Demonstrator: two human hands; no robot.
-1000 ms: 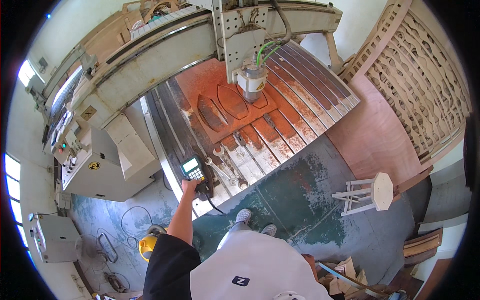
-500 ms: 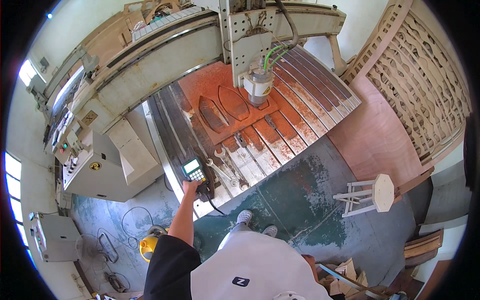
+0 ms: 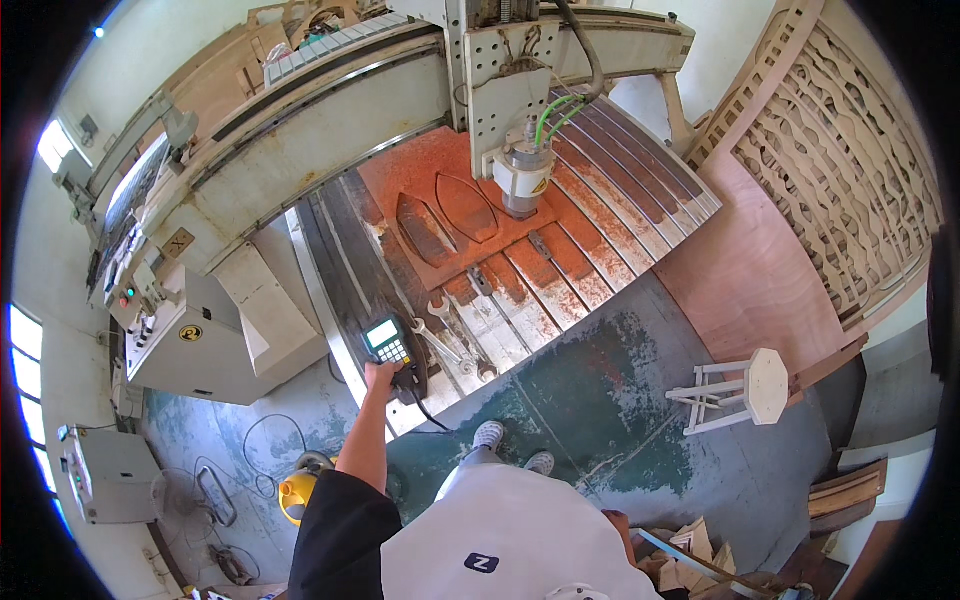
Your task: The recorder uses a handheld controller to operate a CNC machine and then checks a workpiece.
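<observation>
My left hand (image 3: 380, 375) is closed at the lower left edge of a dark handheld controller (image 3: 393, 347) with a lit screen and a keypad. The controller rests at the near left corner of a slotted machine bed (image 3: 515, 335). Beside it lie several metal wrenches (image 3: 441, 341). Farther in, a board (image 3: 440, 250) under orange-red dust shows pointed oval cuts. Above its right part hangs the spindle (image 3: 522, 178) of a cutting machine, with green hoses. Only a sliver of my right hand (image 3: 618, 524) shows beside my apron; its fingers are hidden.
The machine's gantry (image 3: 320, 130) spans the far side. To the left stand a grey control cabinet (image 3: 215, 345) and a yellow machine (image 3: 296, 492) with cables on the floor. A white stool (image 3: 765, 387) and a cut wooden lattice panel (image 3: 840, 160) are on the right.
The spindle and its carriage have shifted slightly to the right along the gantry. My left hand stays on the controller, and the dusty board lies as before.
</observation>
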